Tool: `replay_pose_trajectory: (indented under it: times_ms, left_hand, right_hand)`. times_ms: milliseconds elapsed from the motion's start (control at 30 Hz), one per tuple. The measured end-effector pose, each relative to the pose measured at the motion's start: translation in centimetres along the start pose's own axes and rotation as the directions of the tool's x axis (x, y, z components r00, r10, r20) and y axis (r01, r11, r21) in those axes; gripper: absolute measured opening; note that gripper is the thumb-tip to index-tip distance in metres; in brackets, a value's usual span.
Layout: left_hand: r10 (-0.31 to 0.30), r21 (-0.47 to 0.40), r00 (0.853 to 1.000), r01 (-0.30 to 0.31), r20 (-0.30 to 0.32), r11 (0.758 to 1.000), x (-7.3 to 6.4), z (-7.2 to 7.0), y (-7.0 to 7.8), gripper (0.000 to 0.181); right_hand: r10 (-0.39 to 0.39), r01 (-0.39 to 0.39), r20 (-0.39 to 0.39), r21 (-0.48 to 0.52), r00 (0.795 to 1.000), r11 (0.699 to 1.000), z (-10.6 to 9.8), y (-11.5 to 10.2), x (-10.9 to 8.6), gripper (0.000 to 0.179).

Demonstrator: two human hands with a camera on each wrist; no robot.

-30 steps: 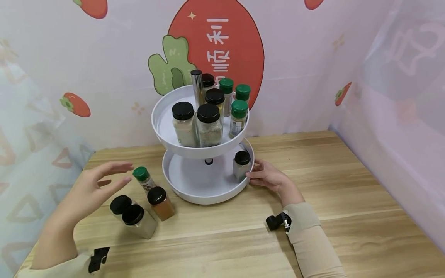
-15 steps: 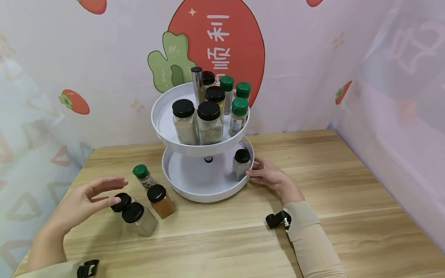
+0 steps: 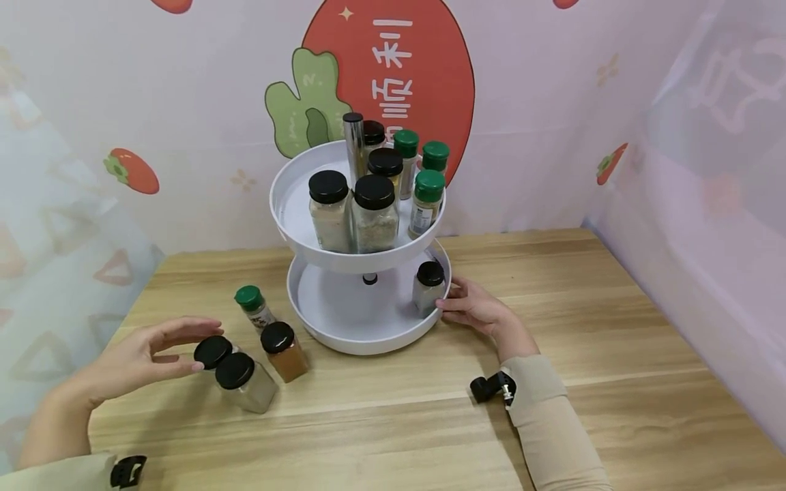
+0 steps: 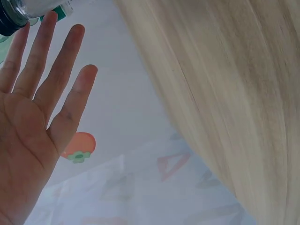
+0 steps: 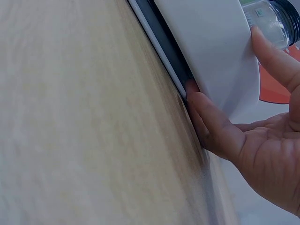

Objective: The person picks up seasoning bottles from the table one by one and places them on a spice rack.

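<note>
My left hand reaches around the rear-left black-lidded spice jar, thumb in front and fingers behind the lid. In the left wrist view its fingers are extended, with a jar at the fingertips. Close beside stand another black-lidded jar, an orange-brown spice jar and a green-capped shaker. My right hand grips the rim of the two-tier turntable's white lower tray. In the right wrist view the thumb lies at the top edge and the fingers curl under the tray.
The upper tray carries several black-lidded jars and green-capped shakers around a metal post. A single black-lidded jar stands in the lower tray at right. A printed cloth hangs behind the wooden table.
My left hand has come down and back toward me, from beside the green-capped shaker to the rear-left black-lidded jar. My right hand stays at the lower tray's rim.
</note>
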State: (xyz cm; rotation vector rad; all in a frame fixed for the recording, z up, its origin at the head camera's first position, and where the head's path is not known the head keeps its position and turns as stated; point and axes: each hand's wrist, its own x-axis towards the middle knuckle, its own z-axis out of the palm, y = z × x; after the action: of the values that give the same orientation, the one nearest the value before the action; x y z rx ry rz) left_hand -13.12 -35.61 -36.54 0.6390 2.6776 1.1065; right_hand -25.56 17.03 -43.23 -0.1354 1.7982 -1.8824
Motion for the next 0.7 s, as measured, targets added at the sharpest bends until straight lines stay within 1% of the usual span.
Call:
replay_pose_trajectory:
  times_ms: [100,167,300,500,700]
  left_hand:
    - [-0.027,0.043,0.999,0.025,0.025,0.999,-0.1,0.2,0.1,0.061]
    - [-0.019,0.066,0.999,0.016,0.04,0.998,0.1,0.5,0.0,0.066]
    - [0.007,0.093,0.999,-0.01,0.04,0.996,0.7,1.0,-0.1,0.072]
    - [0.026,0.108,0.999,-0.031,0.044,0.994,1.0,1.5,0.0,0.064]
    - [0.017,0.085,0.999,-0.019,0.027,0.996,1.0,1.7,-0.2,0.054]
  right_hand:
    - [0.001,-0.001,0.002,0.004,1.0,1.0,0.0,0.0,-0.1,0.084]
    - [0.0,0.0,0.002,0.002,1.0,1.0,0.0,0.1,0.0,0.084]
    - [-0.003,0.003,-0.005,0.001,1.0,1.0,-0.2,0.2,0.0,0.082]
    - [-0.005,0.005,0.004,-0.003,1.0,1.0,-0.3,0.4,0.1,0.083]
    - [-0.007,0.007,0.005,0.002,1.0,1.0,-0.2,0.3,0.1,0.083]
